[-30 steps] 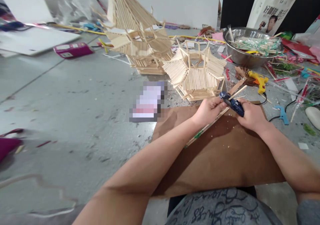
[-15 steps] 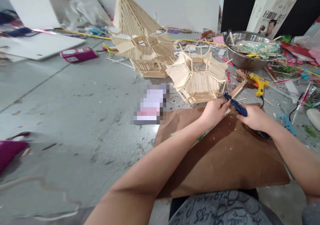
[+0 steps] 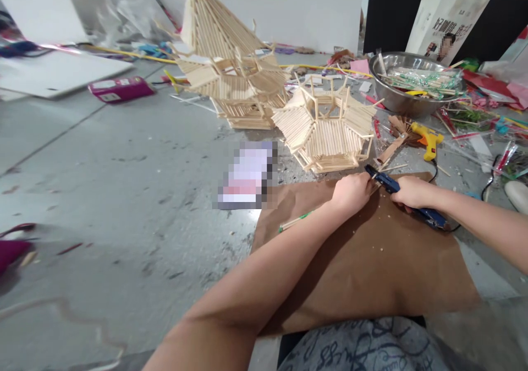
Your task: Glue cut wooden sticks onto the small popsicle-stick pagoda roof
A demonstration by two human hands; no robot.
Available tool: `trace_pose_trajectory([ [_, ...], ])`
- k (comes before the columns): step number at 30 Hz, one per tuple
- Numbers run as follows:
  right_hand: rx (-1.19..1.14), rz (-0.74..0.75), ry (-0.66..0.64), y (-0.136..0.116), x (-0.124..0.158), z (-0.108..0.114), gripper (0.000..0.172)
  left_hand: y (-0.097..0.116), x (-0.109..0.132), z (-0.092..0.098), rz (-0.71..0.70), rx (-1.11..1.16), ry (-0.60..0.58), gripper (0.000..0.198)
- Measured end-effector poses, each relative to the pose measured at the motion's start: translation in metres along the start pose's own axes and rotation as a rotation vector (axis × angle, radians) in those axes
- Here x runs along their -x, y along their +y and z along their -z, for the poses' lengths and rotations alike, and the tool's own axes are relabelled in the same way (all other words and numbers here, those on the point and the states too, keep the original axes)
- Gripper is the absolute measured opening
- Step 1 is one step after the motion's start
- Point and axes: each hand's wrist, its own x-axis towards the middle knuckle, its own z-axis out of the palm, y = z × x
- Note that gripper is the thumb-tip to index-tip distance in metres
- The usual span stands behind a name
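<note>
My left hand (image 3: 351, 193) is closed around a bundle of thin wooden sticks (image 3: 297, 221) that lies slanted on a brown cardboard sheet (image 3: 363, 266). My right hand (image 3: 410, 191) grips a dark blue glue gun (image 3: 388, 183), its nozzle pointing left at the stick ends beside my left hand. Just beyond both hands stands a small hexagonal stick model (image 3: 328, 130).
A taller stick pagoda (image 3: 226, 68) stands behind the small one. A steel bowl (image 3: 416, 82) of sticks, a yellow glue gun (image 3: 427, 137), cables and scraps clutter the right. A magenta box (image 3: 119, 88) and white boards lie far left on the grey floor.
Both hands have dropped from raised to resting low on the cardboard. The blue glue gun has tilted flatter, and the sticks now lie along the sheet.
</note>
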Motion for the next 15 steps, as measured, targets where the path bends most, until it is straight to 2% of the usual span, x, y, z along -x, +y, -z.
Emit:
trace_pose_trajectory([
  [15, 0.084, -0.013, 0.010, -0.0047, -0.0014, -0.0017, 0.022, -0.0019, -0.0014, -0.0021, 0.007, -0.096, -0.022, 0.033],
])
